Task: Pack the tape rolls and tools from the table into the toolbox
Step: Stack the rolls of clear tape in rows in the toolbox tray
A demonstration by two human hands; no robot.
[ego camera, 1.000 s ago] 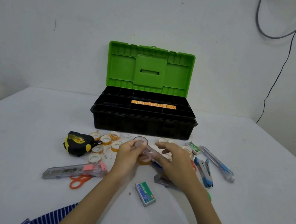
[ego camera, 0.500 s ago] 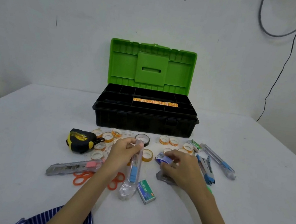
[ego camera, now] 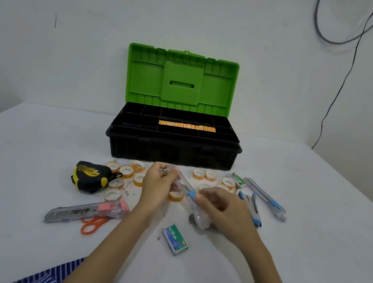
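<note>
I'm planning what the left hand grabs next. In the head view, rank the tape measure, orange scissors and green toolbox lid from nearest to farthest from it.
From the left hand:
1. Tape measure, to its left.
2. Orange scissors, lower left, by the pink-slider cutter.
3. Green toolbox lid, upright at the back.

Both hands hold a clear cutter (ego camera: 187, 197): left hand (ego camera: 157, 186) grips its tip, right hand (ego camera: 221, 209) its body. The toolbox (ego camera: 172, 149) stands open behind.
</note>
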